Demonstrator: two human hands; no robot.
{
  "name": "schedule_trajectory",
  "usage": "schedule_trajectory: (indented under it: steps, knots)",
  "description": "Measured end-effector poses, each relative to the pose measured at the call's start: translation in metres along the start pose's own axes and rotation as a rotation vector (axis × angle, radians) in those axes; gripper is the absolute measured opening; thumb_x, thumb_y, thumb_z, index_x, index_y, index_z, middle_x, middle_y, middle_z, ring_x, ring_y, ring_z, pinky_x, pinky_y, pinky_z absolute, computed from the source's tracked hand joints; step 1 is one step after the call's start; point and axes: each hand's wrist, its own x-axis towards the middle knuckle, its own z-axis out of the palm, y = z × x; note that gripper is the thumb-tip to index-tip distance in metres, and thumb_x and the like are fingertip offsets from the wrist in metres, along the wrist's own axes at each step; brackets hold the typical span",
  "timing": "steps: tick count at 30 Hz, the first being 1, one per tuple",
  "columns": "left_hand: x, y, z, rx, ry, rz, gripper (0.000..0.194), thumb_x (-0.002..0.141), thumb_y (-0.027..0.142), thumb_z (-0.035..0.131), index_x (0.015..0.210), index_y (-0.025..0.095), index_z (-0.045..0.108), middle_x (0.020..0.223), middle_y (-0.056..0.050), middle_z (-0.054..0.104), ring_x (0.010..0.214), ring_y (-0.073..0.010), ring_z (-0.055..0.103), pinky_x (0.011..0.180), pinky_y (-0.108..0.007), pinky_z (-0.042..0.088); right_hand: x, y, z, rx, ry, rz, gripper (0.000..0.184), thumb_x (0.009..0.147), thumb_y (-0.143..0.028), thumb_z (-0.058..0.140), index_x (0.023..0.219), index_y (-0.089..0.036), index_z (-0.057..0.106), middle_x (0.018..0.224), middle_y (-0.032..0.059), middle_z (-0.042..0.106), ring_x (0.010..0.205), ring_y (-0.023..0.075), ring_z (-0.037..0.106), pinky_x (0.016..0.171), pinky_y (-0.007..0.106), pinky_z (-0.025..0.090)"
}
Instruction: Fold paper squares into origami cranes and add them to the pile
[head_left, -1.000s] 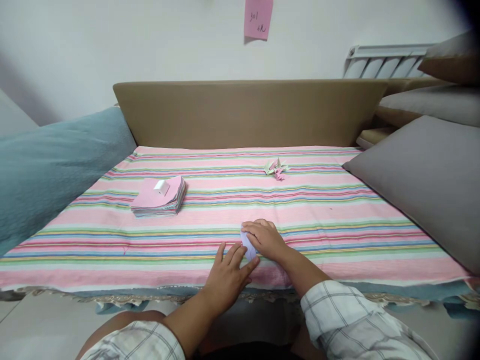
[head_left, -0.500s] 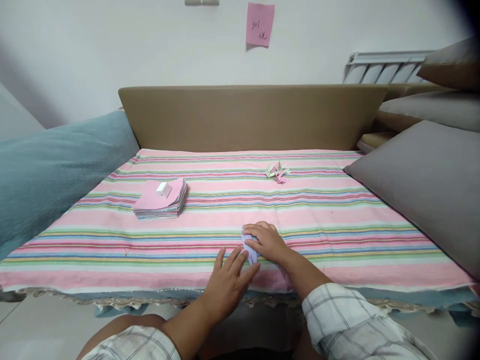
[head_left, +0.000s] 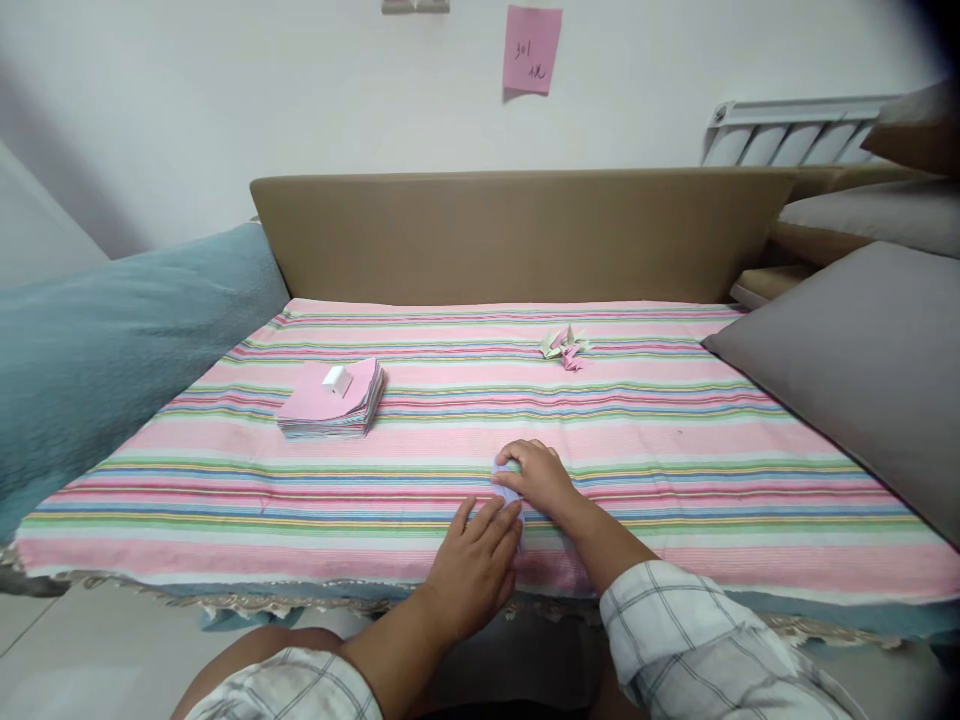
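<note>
A small piece of folded lilac paper (head_left: 508, 494) lies on the striped cloth near the front edge, mostly hidden under both hands. My right hand (head_left: 535, 474) is closed on its far end, with the fingers curled and the thumb against the paper. My left hand (head_left: 476, 560) rests flat on the near part, its fingers stretched out and fingertips touching the paper. Further back stand several small folded paper figures (head_left: 568, 348), pink and pale green. To the left is a stack of paper sheets (head_left: 330, 405) with a small white block (head_left: 337, 381) on top.
The striped cloth (head_left: 450, 435) covers the sofa seat. A brown backrest (head_left: 517, 235) runs along the back. Blue fabric (head_left: 142, 340) covers the left arm, and grey cushions (head_left: 847, 350) lean in from the right. A pink note (head_left: 532, 50) sticks to the wall.
My left hand's fingers have drawn together and the thumb has tucked under, now covering more of the paper. My right fingers curl more tightly at the far end. The view has shifted slightly.
</note>
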Motion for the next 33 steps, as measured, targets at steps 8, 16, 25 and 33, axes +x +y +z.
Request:
schedule_trajectory:
  steps: [8, 16, 25, 33]
  knots:
    - [-0.002, -0.001, 0.006, 0.02, -0.001, 0.036, 0.047, 0.086, 0.035, 0.042, 0.13, 0.018, 0.042, 0.14, -0.006, 0.041, 0.128, -0.0242, 0.033, 0.109, -0.046, 0.011, 0.014, 0.005, 0.005, -0.127, 0.044, 0.125, 0.031, 0.07, -0.048, 0.067, 0.083, -0.023, 0.055, 0.095, 0.0024, 0.055, 0.09, 0.0208, 0.047, 0.072, 0.031, 0.033]
    - [-0.003, -0.001, 0.006, 0.03, -0.006, 0.04, 0.05, 0.086, 0.035, 0.041, 0.133, 0.019, 0.039, 0.141, -0.006, 0.039, 0.129, -0.0238, 0.032, 0.109, -0.045, 0.011, 0.03, 0.0, 0.005, -0.192, 0.07, 0.199, 0.032, 0.071, -0.05, 0.066, 0.078, -0.022, 0.051, 0.082, 0.0007, 0.057, 0.076, 0.0176, 0.051, 0.058, 0.027, 0.028]
    - [-0.001, -0.001, 0.003, 0.003, -0.005, 0.032, 0.05, 0.084, 0.036, 0.045, 0.13, 0.019, 0.043, 0.139, -0.007, 0.041, 0.129, -0.0244, 0.032, 0.109, -0.046, 0.012, 0.027, 0.017, -0.003, 0.095, 0.046, 0.135, 0.045, 0.081, -0.051, 0.048, 0.115, -0.02, 0.048, 0.093, 0.0032, 0.059, 0.083, 0.017, 0.054, 0.07, 0.029, 0.039]
    - [-0.003, -0.002, 0.007, 0.025, 0.024, 0.05, 0.047, 0.086, 0.036, 0.042, 0.131, 0.019, 0.041, 0.141, -0.005, 0.04, 0.128, -0.0236, 0.033, 0.109, -0.046, 0.011, 0.005, 0.011, -0.007, -0.111, -0.107, 0.049, 0.094, 0.061, -0.054, 0.069, 0.139, -0.026, 0.025, 0.135, 0.0109, 0.038, 0.12, 0.0301, 0.034, 0.095, 0.043, 0.027]
